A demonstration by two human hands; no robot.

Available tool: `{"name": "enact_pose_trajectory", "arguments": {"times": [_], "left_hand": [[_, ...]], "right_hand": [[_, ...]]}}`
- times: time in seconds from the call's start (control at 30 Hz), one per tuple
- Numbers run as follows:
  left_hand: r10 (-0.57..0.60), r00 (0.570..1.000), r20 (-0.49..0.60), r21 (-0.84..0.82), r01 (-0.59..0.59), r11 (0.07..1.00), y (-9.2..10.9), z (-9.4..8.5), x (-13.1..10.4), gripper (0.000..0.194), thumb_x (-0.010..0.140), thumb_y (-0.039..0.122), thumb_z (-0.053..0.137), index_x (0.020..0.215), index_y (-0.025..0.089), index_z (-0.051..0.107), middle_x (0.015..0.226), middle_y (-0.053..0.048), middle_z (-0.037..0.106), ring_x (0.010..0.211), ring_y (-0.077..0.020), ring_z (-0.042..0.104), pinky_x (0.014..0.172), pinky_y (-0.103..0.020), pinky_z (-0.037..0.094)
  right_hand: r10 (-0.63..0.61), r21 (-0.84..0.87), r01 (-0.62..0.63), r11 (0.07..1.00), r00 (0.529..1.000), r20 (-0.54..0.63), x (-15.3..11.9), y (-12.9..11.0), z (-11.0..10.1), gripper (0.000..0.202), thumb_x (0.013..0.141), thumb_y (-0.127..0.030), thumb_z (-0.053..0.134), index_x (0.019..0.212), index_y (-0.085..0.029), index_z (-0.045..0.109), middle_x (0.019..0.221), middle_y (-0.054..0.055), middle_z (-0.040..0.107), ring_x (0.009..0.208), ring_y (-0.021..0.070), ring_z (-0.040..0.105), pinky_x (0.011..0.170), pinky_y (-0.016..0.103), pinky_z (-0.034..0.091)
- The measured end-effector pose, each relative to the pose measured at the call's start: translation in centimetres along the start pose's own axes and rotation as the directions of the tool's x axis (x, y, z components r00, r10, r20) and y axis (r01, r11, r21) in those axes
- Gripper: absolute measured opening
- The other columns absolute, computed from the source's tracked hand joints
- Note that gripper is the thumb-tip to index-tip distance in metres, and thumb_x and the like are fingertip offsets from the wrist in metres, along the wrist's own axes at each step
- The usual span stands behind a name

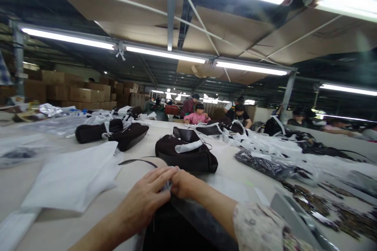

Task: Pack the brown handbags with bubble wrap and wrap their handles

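Observation:
My left hand [151, 189] and my right hand [184, 184] meet at the lower middle, fingers closed and pressed together. Between them shows a crumpled bit of clear plastic [167, 185], which both seem to pinch. Below my hands lies a black item [173, 229], its right side partly covered by a sheer film; the frame's lower edge cuts it off. A thin dark strap [138, 160] curves on the table just beyond my left hand. Farther forward sits a dark brown handbag [185, 157] with a white wrap on its handle.
White sheet packaging [72, 176] lies at the left, near more dark bags [128, 136]. Plastic-wrapped goods [271, 164] and a grey plastic bin [294, 219] are on the right. Several people, one in pink [197, 117], are at the far end. Cardboard boxes [86, 95] stand behind.

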State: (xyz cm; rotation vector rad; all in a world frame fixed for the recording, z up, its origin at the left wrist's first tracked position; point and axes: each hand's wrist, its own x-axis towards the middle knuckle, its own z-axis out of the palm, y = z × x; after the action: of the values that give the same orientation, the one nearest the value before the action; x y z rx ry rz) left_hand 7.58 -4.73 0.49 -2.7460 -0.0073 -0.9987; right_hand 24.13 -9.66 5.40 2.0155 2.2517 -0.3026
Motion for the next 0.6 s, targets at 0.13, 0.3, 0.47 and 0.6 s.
{"name": "enact_pose_trajectory", "arguments": {"times": [0.13,0.3,0.47,0.6], "left_hand": [[-0.095,0.979,0.180,-0.121,0.118,0.986,0.7,-1.5,0.3,0.017,0.091,0.012,0.048,0.100,0.020,0.060,0.130,-0.010,0.062,0.120,-0.0240,0.055,0.110,-0.043,0.037],[-0.202,0.894,0.400,-0.042,0.238,0.970,1.6,-3.2,2.5,0.013,0.093,0.027,0.056,0.102,0.021,0.062,0.114,-0.008,0.066,0.107,-0.0280,0.058,0.098,-0.045,0.044],[-0.235,0.787,0.570,0.094,0.222,0.970,1.6,-3.3,5.0,0.018,0.092,0.013,0.048,0.087,0.016,0.065,0.092,-0.012,0.069,0.091,-0.0290,0.063,0.084,-0.043,0.050],[-0.169,0.772,0.613,0.022,0.196,0.980,0.9,-1.0,6.2,0.028,0.071,-0.007,0.051,0.082,0.013,0.066,0.085,-0.013,0.072,0.081,-0.0292,0.068,0.075,-0.040,0.053]], "right_hand": [[-0.009,0.050,0.006,0.999,0.998,0.058,0.0,0.0,0.1,0.037,0.085,-0.020,0.050,0.116,-0.011,0.068,0.116,0.016,0.070,0.107,0.0301,0.066,0.082,0.031,0.052],[-0.041,0.143,0.014,0.990,0.981,0.189,-3.5,1.1,-2.1,0.084,0.072,-0.044,0.070,0.145,-0.014,0.041,0.129,0.015,0.062,0.108,0.0308,0.063,0.088,0.035,0.051],[-0.011,0.261,-0.098,0.960,0.922,0.387,-9.3,3.1,-3.6,0.058,0.074,-0.027,0.066,0.130,-0.014,0.056,0.113,0.008,0.069,0.100,0.0268,0.066,0.077,0.030,0.053],[0.023,0.221,-0.098,0.970,0.947,0.320,-12.8,3.1,-1.8,0.043,0.074,-0.015,0.059,0.117,-0.016,0.062,0.108,0.006,0.072,0.096,0.0244,0.068,0.076,0.028,0.053]]}}
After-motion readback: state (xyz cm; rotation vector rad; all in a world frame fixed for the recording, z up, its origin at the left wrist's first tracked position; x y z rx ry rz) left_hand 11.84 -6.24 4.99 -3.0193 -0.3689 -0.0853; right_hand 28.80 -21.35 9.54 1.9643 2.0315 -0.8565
